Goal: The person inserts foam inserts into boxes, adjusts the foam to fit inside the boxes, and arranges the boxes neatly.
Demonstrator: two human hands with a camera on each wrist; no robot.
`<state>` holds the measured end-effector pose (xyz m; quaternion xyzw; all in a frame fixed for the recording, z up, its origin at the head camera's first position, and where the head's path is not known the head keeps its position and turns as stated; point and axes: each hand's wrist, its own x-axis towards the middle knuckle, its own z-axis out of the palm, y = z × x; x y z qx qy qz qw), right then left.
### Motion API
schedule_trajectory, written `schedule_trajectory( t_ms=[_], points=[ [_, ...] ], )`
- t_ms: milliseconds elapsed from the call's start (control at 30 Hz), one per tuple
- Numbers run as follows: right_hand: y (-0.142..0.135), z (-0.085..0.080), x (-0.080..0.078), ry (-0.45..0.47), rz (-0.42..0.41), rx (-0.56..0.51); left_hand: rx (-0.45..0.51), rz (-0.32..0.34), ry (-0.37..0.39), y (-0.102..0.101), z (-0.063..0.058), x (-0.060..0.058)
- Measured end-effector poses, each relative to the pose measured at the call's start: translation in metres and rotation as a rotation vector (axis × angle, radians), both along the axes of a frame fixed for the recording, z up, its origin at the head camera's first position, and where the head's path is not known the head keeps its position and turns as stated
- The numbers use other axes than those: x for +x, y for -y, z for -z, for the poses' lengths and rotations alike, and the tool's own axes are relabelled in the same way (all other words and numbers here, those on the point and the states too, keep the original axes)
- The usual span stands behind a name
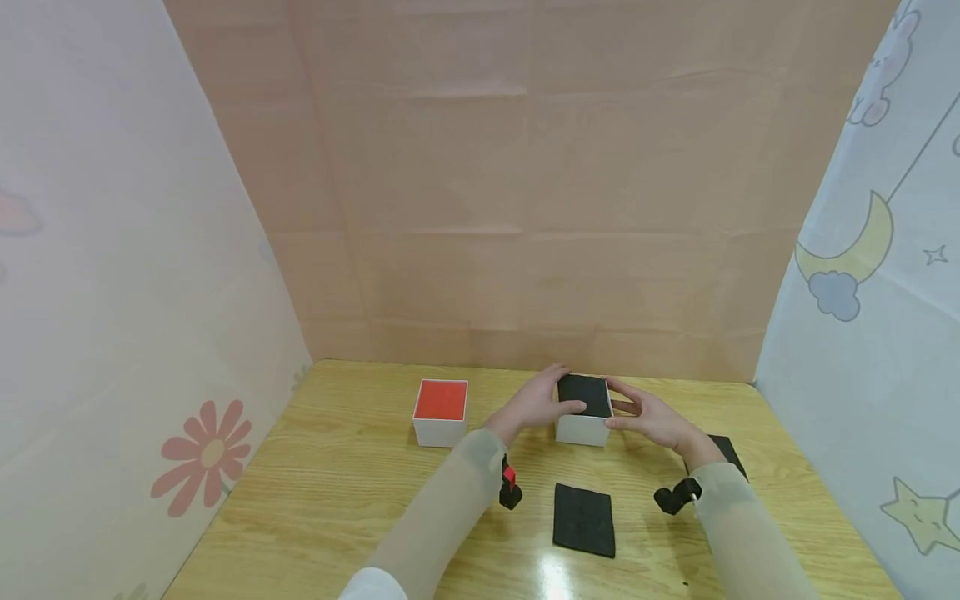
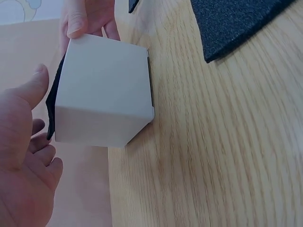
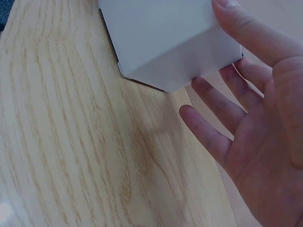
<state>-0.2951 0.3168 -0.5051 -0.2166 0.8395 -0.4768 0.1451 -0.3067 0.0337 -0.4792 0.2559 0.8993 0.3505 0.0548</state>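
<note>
A white box [image 1: 582, 431] stands at the back of the table with a square black foam sheet [image 1: 585, 393] over its top. In the left wrist view this sheet [image 2: 53, 101] sticks up a little past the box's rim. My left hand [image 1: 536, 402] is at the box's left side, thumb over the sheet and loosely bent fingers by its far left edge. My right hand [image 1: 654, 417] holds the box from the right. Its thumb [image 3: 251, 30] lies on the near face and its forefinger reaches the back corner; the other fingers spread beside the right wall.
A second white box [image 1: 440, 432] with a red top [image 1: 441, 400] stands to the left. One loose black foam sheet [image 1: 583, 520] lies nearer the front. Another black sheet [image 1: 727, 452] is partly behind my right forearm. A brown paper-like wall [image 1: 525, 208] rises behind the table.
</note>
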Motion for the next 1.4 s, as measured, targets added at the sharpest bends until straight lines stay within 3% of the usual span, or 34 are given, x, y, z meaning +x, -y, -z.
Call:
schedule_trajectory(
  t_ms=[167,467,1100,1233,1400],
  points=[
    [0.0,-0.002,0.0,0.007,0.001,-0.002,0.032,-0.057,0.009,0.005,-0.001,0.003],
    [0.001,-0.001,0.0,0.017,0.018,0.012,0.022,-0.101,-0.008,0.004,-0.001,0.007],
    [0.0,0.0,-0.001,0.031,0.009,-0.004,-0.019,-0.137,0.021,-0.003,-0.002,0.006],
    [0.0,0.0,-0.001,0.026,0.007,-0.006,-0.084,-0.147,-0.037,-0.007,-0.004,0.004],
    [0.001,-0.002,-0.001,0.03,0.008,-0.013,-0.172,-0.105,-0.121,-0.016,-0.01,0.002]
  ],
)
